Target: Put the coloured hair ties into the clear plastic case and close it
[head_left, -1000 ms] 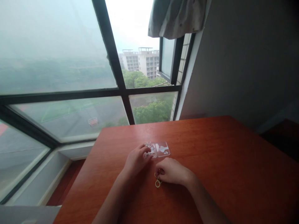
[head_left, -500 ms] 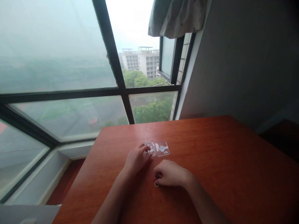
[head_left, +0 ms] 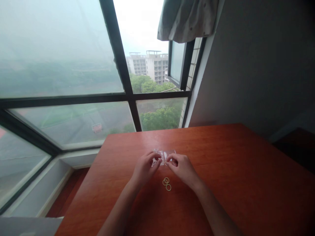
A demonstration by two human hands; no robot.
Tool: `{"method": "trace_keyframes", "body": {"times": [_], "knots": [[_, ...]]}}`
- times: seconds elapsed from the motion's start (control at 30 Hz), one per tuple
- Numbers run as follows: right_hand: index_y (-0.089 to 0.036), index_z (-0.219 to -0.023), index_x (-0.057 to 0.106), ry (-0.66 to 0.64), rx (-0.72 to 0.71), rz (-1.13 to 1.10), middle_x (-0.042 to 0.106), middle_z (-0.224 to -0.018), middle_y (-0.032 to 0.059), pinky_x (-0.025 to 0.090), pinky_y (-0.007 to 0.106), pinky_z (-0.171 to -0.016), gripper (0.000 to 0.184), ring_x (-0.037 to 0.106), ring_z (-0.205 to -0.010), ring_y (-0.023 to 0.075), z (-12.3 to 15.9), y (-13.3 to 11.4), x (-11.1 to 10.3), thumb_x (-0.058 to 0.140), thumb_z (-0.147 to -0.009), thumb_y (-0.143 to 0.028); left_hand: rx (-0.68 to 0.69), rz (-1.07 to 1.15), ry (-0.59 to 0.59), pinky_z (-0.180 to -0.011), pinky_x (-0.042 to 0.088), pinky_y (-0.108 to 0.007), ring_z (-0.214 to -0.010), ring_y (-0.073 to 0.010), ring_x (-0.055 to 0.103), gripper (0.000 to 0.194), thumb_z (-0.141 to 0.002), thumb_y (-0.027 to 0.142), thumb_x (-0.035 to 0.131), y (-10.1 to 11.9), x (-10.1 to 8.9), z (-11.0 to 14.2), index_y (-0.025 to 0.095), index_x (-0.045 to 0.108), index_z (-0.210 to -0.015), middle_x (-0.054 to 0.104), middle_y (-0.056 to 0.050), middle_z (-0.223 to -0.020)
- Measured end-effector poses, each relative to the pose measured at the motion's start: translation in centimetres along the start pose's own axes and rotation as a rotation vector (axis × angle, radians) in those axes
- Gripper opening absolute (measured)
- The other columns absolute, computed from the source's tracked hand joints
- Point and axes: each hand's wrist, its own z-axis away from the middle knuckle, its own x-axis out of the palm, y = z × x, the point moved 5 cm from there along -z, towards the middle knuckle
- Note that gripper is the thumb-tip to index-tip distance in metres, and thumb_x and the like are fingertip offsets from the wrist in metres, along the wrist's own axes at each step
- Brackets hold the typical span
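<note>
A small clear plastic case (head_left: 165,156) lies unfolded on the reddish-brown table, partly covered by my hands. My left hand (head_left: 145,167) curls over its left half, with thumb and fingers gripping around that part. At the case's right half is my right hand (head_left: 182,167), thumb and index finger pinched together near the middle of the case. Whatever is in that pinch is too small to make out. Closer to me, between my forearms, several thin pale-yellow rings (head_left: 168,187) lie on the table, some overlapping.
The wooden table (head_left: 221,157) reaches toward a large window with dark frames (head_left: 98,98). A grey wall (head_left: 246,72) rises on the right, and a curtain (head_left: 187,21) hangs over the opened pane. Buildings and trees show outside.
My right hand has moved forward from the rings to the case, uncovering the rings on the table. My left hand has stayed at the case, its fingers shifting slightly.
</note>
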Motion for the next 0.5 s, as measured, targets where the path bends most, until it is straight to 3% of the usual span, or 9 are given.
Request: {"method": "trace_keyframes", "body": {"times": [0.23,0.5], "knots": [[-0.019,-0.081,0.069,-0.02,0.012,0.008,0.052,-0.055,-0.0036,0.034,0.022,-0.055,0.01,0.048,-0.053,0.0117,0.1,-0.6,-0.2,0.061,-0.081,-0.026,0.032,0.061,-0.056,-0.057,0.037,-0.022,-0.064,-0.0108,0.048,0.014,-0.086,0.024,0.052,1.3,0.8,0.1,0.017,0.063,-0.081,0.059,-0.002,-0.077],[-0.021,-0.083,0.07,-0.079,0.071,0.054,0.06,-0.061,-0.0018,0.034,0.022,-0.056,0.012,0.054,-0.058,0.0126,0.0,0.8,0.1,0.061,-0.079,-0.028,-0.038,-0.065,0.04,-0.062,0.039,-0.023,-0.069,-0.0135,0.054,0.012,-0.085,0.021,0.052,-0.4,0.7,0.0,0.018,0.061,-0.076,0.061,-0.002,-0.078]]}}
